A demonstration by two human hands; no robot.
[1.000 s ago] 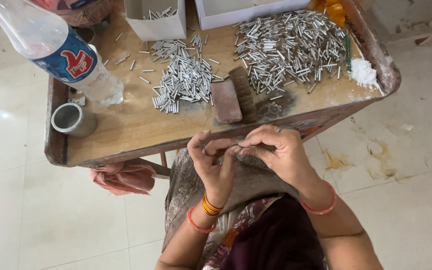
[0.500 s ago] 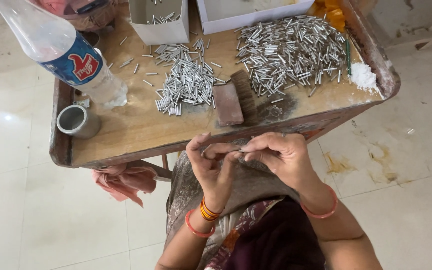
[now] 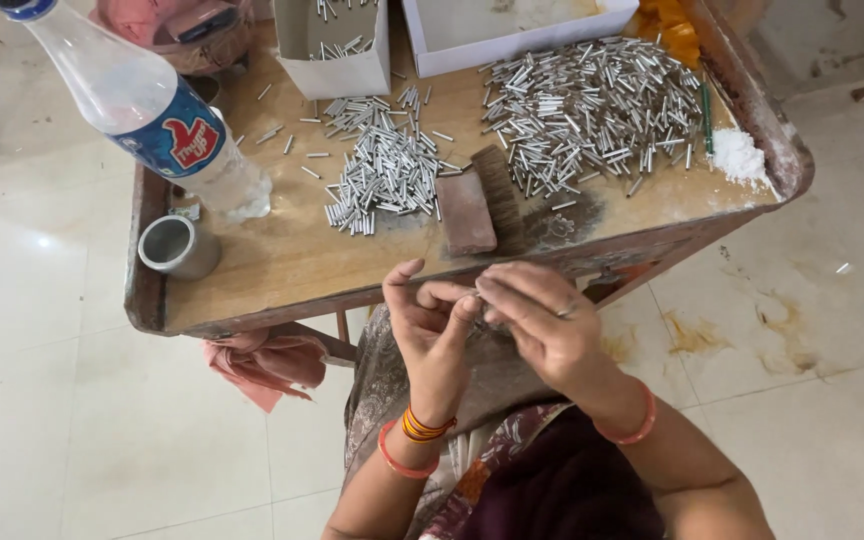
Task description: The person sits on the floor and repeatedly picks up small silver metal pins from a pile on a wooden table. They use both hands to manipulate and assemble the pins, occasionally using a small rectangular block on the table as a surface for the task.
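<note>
In the head view, the left hand (image 3: 432, 325) and the right hand (image 3: 542, 325) meet just in front of the near edge of the worktop (image 3: 282, 265), above the person's lap. Both hands are curled, fingertips pinched together where they touch; something very small sits between them, too hidden to name.

On the worktop, a small pile of short metal tubes (image 3: 382, 175) lies near the middle, and a larger pile of tubes (image 3: 592, 110) spreads to the right. A reddish brick-like block (image 3: 466, 212) lies between the piles at the near side, with a dark brush (image 3: 502, 195) touching its right side. A heap of white powder (image 3: 739, 155) sits at the far right edge. A clear plastic bottle (image 3: 142, 105) with a blue label leans over the left side, and a small metal cup (image 3: 177, 245) stands at the near left corner. Two white boxes stand at the far side: a small box (image 3: 337, 45) with a few tubes inside, and a wide box (image 3: 512, 30). A pink cloth (image 3: 267, 360) hangs below the worktop.
</note>
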